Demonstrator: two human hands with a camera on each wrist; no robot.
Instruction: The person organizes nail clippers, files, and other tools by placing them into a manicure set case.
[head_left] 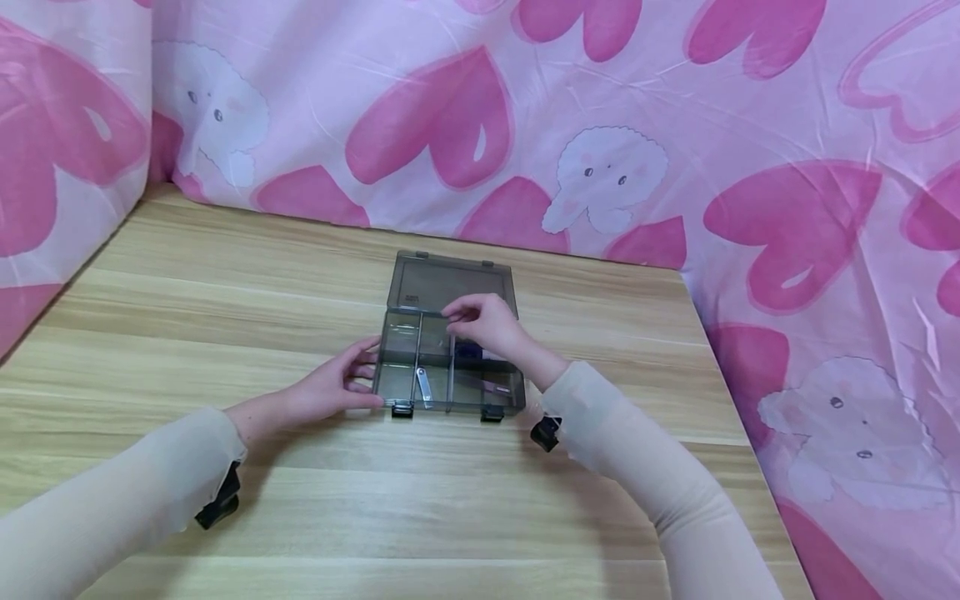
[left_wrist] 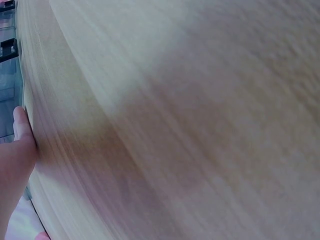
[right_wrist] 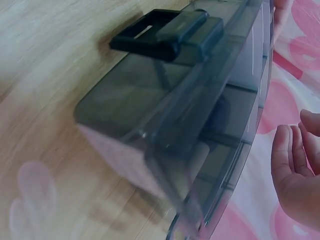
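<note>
A smoky see-through compartment box (head_left: 396, 383) lies on the table with its lid (head_left: 457, 283) folded back. My left hand (head_left: 330, 387) rests against the box's left side, fingers spread and thumb at the front corner. Over the right compartments hovers my right hand (head_left: 487, 323), its fingers loosely bent; in the right wrist view, thumb and fingertips stand apart with nothing visible between them. A slim silver piece like a nail clipper (head_left: 424, 387) sits in the front middle compartment. A dark blue item (head_left: 468, 351) lies below the right hand, partly hidden. Front right holds a small pinkish item (head_left: 497, 388).
Two black latches, the left latch (head_left: 402, 411) and the right latch (head_left: 492, 413), stick out at the box's front. The wood-grain table (head_left: 225, 292) meets a pink heart-patterned cloth (head_left: 427, 125) at the back and sides. Black wrist mounts sit under both sleeves.
</note>
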